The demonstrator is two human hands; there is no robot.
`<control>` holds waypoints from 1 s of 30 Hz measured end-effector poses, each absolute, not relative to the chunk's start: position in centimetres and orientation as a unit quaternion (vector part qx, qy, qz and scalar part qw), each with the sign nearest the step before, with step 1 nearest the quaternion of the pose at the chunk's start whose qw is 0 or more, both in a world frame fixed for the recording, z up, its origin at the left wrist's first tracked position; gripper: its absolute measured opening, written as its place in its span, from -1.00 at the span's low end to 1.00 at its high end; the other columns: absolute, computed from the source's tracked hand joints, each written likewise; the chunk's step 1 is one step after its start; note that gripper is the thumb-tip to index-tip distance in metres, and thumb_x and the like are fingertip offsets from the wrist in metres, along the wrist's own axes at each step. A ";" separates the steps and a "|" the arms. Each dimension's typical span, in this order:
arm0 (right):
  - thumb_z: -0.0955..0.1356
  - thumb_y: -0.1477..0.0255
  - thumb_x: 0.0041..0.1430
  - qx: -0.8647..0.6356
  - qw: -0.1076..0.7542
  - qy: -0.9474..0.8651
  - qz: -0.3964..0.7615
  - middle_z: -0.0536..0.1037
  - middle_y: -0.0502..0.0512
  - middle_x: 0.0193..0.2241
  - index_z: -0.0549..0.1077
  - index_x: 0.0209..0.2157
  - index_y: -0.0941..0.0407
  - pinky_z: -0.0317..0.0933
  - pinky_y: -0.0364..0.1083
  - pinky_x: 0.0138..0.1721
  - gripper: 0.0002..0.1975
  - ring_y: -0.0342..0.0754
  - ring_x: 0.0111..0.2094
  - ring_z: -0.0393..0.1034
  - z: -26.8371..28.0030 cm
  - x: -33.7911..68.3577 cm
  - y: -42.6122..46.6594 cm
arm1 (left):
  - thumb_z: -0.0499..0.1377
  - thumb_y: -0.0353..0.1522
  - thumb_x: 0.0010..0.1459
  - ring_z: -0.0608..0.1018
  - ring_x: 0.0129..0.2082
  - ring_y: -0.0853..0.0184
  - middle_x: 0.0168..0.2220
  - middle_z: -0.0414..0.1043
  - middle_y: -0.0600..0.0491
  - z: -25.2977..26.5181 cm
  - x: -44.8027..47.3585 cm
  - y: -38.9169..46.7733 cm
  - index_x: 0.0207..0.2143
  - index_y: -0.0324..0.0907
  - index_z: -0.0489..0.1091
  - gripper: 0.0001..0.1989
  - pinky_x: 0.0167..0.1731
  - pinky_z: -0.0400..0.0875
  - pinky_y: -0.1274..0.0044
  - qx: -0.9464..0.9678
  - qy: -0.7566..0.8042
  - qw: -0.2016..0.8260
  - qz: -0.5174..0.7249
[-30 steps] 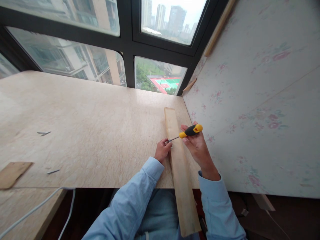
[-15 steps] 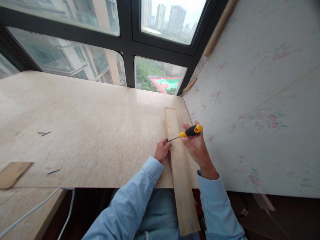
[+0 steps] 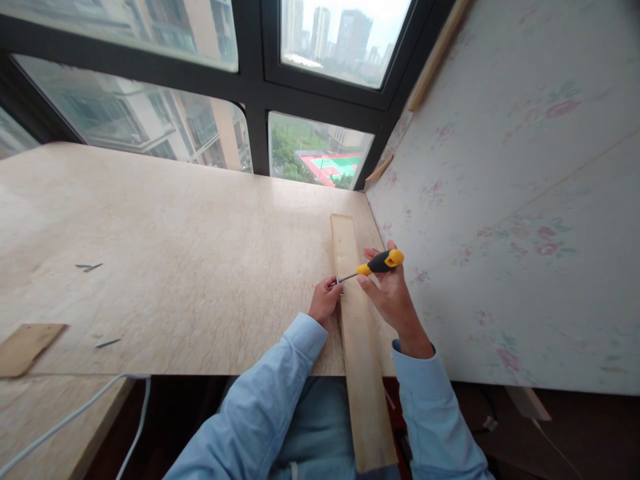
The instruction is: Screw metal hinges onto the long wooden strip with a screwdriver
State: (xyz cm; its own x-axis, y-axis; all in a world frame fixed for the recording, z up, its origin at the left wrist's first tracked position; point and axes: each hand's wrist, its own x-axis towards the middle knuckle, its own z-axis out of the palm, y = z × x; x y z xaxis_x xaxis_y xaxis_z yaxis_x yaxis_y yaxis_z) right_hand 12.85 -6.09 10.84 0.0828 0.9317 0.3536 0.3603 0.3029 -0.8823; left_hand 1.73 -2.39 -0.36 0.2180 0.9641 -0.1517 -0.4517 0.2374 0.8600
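A long pale wooden board (image 3: 363, 360) lies on the stone sill, its near end jutting past the edge over my lap. My right hand (image 3: 393, 300) holds a yellow-and-black screwdriver (image 3: 384, 261) by its handle, fingers loosely around it. The shaft slants down to the board's left edge. There my left hand (image 3: 325, 298) pinches a small shiny metal piece (image 3: 339, 282) at the screwdriver's tip. Its exact kind is too small to tell, and the fingers partly cover it.
On the beige sill (image 3: 200, 267) lie small grey metal strips (image 3: 107, 343) and a thin wooden piece (image 3: 30, 348) at left. A white cable (image 3: 75, 417) runs across the lower left. A flowered wall (image 3: 525, 200) bounds the right, a dark-framed window (image 3: 257, 127) the back.
My right hand and the screwdriver's handle have shifted slightly left. The board's far end has moved a touch to the right, while my left hand stays where it was.
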 end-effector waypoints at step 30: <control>0.42 0.15 0.08 -0.520 0.530 -0.603 0.292 0.38 0.20 0.11 -0.10 0.30 -0.06 0.27 0.11 0.09 -0.12 0.03 0.12 0.32 10.9 13.2 -5.7 | 0.16 -0.41 -0.07 0.49 -0.45 0.38 -0.47 0.50 0.07 0.1 1.7 -2.5 -0.32 -0.24 0.52 -0.77 -0.42 0.34 0.59 0.359 0.375 0.687 0.508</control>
